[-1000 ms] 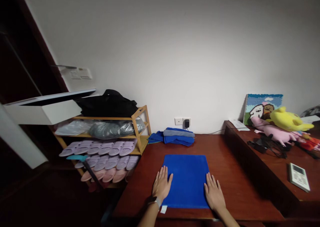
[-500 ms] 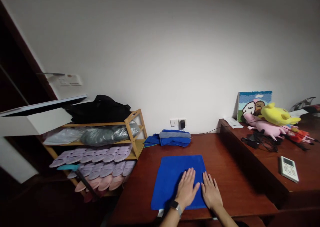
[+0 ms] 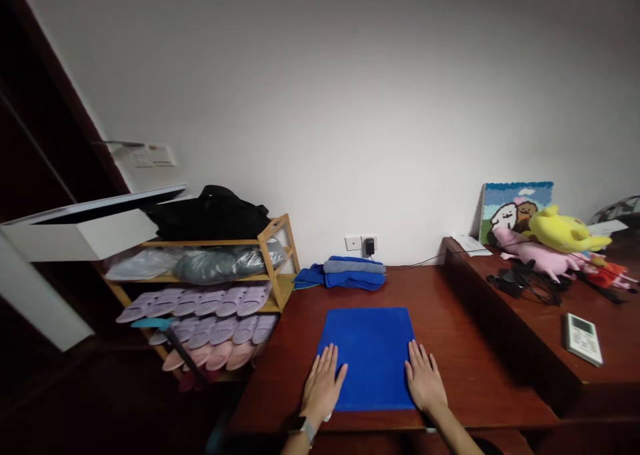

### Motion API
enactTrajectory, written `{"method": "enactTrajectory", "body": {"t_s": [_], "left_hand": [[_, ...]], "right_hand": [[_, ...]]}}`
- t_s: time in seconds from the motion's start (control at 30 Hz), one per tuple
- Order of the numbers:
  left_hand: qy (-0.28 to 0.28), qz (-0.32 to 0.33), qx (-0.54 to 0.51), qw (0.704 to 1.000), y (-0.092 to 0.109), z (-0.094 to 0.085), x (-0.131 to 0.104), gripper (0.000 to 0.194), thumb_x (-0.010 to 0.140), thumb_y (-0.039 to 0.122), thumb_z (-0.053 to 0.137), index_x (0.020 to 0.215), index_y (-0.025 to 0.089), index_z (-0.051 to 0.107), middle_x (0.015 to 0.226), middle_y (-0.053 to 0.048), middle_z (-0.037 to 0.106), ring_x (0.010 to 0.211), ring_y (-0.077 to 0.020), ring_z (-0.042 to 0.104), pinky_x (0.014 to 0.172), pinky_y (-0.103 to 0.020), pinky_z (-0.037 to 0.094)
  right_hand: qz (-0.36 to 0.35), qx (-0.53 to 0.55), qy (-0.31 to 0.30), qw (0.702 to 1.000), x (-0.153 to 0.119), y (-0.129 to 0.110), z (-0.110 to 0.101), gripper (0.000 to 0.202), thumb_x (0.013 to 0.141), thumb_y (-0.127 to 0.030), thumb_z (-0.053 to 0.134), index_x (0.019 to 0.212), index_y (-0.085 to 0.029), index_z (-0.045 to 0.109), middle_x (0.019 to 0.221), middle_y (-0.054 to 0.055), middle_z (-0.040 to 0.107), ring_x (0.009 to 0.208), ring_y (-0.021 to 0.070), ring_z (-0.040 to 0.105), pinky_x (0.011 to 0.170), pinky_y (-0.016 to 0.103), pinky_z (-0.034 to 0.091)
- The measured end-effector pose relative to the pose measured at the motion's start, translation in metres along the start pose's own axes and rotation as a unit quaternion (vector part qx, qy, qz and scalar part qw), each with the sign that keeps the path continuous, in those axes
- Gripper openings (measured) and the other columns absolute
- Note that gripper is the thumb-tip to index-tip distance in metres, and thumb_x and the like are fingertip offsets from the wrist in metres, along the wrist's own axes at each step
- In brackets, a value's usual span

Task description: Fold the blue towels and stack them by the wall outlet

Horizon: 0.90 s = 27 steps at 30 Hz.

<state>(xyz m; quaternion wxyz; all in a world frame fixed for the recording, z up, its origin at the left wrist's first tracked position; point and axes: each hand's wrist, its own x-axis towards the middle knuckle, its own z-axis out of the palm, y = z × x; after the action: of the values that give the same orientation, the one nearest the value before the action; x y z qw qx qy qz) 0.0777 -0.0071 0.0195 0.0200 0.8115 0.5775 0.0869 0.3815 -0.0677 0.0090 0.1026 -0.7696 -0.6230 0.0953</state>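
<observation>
A blue cloth [image 3: 373, 358] lies spread flat on the reddish-brown table [image 3: 475, 375]. My left hand [image 3: 323, 385], with a watch [image 3: 303, 428] at its wrist, rests palm down over the cloth's left edge, fingers stretched forward and thumb apart. On the opposite side my right hand [image 3: 426, 378] lies flat at the right edge, its thumb against the cloth. Neither hand grips anything. A small piece of a white tag shows beside my left hand at the near left corner.
Behind the cloth, folded blue and grey cloths [image 3: 355, 273] lie by the wall. A rack of slippers [image 3: 220, 301] stands left. The higher desk [image 3: 540, 328] on the right holds plush toys [image 3: 565, 231], cables [image 3: 530, 285] and a white remote-like device [image 3: 583, 339].
My left hand has moved from the middle of the cloth to its left edge. My right hand stays at the right edge. The view has shifted slightly.
</observation>
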Motion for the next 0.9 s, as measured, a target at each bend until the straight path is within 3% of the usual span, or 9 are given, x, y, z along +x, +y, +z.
{"method": "enactTrajectory", "body": {"t_s": [0.1,0.3,0.53,0.77,0.9], "left_hand": [[0.005,-0.004,0.004,1.000,-0.008,0.001,-0.006,0.075,0.103,0.063,0.018,0.162,0.016,0.025,0.168,-0.008,0.025,0.155,-0.0236,0.021,0.128,-0.047,0.023],[0.015,-0.016,0.002,1.000,-0.001,-0.003,-0.007,0.077,0.103,0.064,0.019,0.160,0.014,0.031,0.167,-0.008,0.029,0.155,-0.0232,0.023,0.128,-0.045,0.023],[0.017,-0.011,0.011,1.000,-0.002,-0.002,-0.006,0.078,0.103,0.065,0.016,0.160,0.014,0.031,0.167,-0.009,0.027,0.155,-0.0229,0.023,0.128,-0.045,0.022],[0.010,-0.002,0.022,1.000,-0.011,0.004,-0.001,0.071,0.104,0.061,0.021,0.161,0.019,0.026,0.166,-0.007,0.027,0.154,-0.0248,0.023,0.127,-0.048,0.025],[0.046,0.003,0.018,0.999,0.007,-0.002,0.001,0.067,0.106,0.056,0.023,0.161,0.020,0.027,0.165,-0.006,0.032,0.154,-0.0260,0.026,0.127,-0.050,0.025]], "right_hand": [[0.003,0.003,0.001,1.000,-0.002,-0.002,-0.003,0.068,0.101,-0.048,0.014,0.162,-0.016,0.020,0.169,0.001,0.021,0.157,0.0217,0.014,0.129,0.046,0.009],[-0.009,0.007,0.035,0.999,-0.017,-0.003,-0.013,0.066,0.102,-0.042,0.012,0.162,-0.019,0.023,0.169,-0.001,0.021,0.157,0.0214,0.017,0.128,0.045,0.013],[-0.007,-0.001,0.015,1.000,-0.045,0.000,-0.003,0.068,0.102,-0.048,0.015,0.161,-0.016,0.025,0.167,0.000,0.020,0.156,0.0238,0.017,0.129,0.047,0.014],[-0.016,0.028,0.019,0.999,-0.048,-0.001,-0.002,0.068,0.102,-0.050,0.016,0.161,-0.017,0.025,0.168,0.001,0.021,0.157,0.0243,0.013,0.129,0.048,0.011],[-0.017,0.034,0.019,0.999,-0.046,0.000,0.000,0.068,0.102,-0.050,0.014,0.161,-0.018,0.024,0.168,0.000,0.018,0.157,0.0241,0.013,0.129,0.048,0.011]]}}
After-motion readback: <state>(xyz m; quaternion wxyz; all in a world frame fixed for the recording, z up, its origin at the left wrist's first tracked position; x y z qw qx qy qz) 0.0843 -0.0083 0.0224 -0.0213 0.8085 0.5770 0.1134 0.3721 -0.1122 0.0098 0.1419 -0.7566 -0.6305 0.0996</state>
